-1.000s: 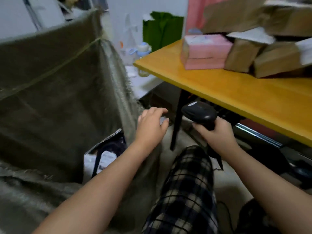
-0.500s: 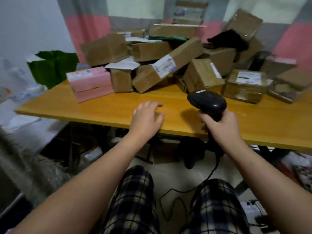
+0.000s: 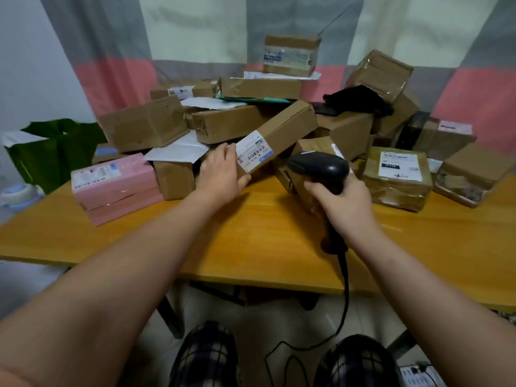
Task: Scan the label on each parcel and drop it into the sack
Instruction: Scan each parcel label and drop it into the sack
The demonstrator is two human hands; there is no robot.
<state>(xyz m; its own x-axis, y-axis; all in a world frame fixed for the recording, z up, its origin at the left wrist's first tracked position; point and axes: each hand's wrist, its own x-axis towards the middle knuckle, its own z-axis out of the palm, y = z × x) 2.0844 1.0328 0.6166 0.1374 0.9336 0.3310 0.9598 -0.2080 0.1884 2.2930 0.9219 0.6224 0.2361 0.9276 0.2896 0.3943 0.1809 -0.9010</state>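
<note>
Left hand (image 3: 220, 174): fingers curled over the upper left edge of a long cardboard parcel (image 3: 282, 135), thumb pressed against its lower near edge, so the hand grips the parcel's labelled end. The left forearm reaches from the lower left of the frame up to centre, wrist straight. Right hand (image 3: 343, 202): fingers wrapped tightly together round the handle of a black scanner (image 3: 318, 167), whose head lies just right of centre and faces left towards the parcel. Its cable (image 3: 344, 289) hangs below the table edge. The right forearm enters from the lower right. The parcel lies tilted at centre frame, far end raised and resting against the pile of other brown boxes (image 3: 145, 124), near end low above the yellow table (image 3: 251, 233). A white barcode label (image 3: 255, 153) wraps its near end, facing the camera. It is near the scanner head but apart from it. A pink box (image 3: 114, 182) sits at the left of the table.
</note>
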